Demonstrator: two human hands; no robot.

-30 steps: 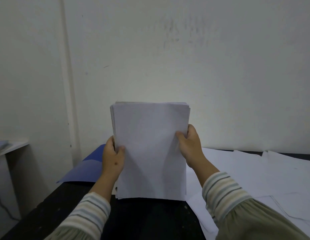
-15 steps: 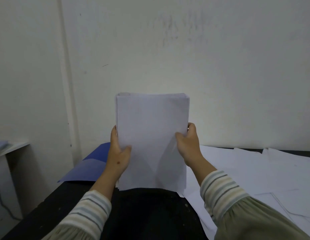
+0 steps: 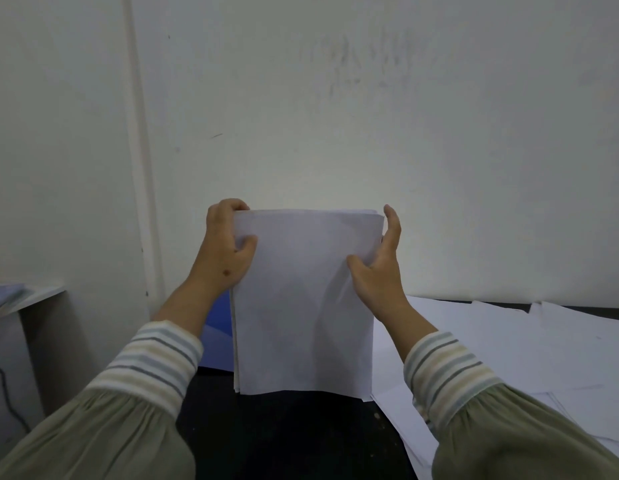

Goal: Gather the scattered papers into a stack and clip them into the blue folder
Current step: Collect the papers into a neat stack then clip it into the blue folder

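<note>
I hold a stack of white papers upright, its bottom edge down on the black table. My left hand grips the stack's upper left corner, fingers curled over the top edge and thumb on the front. My right hand holds the right edge, thumb pressed on the front sheet and fingers stretched up along the side. The blue folder lies flat behind the stack on the left, mostly hidden by the papers and my left arm.
Several loose white sheets lie spread over the table's right half, up to the pale wall. A low white shelf with something bluish on it stands at the far left, and a dark cable hangs below it.
Both hands slid up the stack's sides from the middle to near the top. The stack, lifted half a second ago, has come back down onto the table.
</note>
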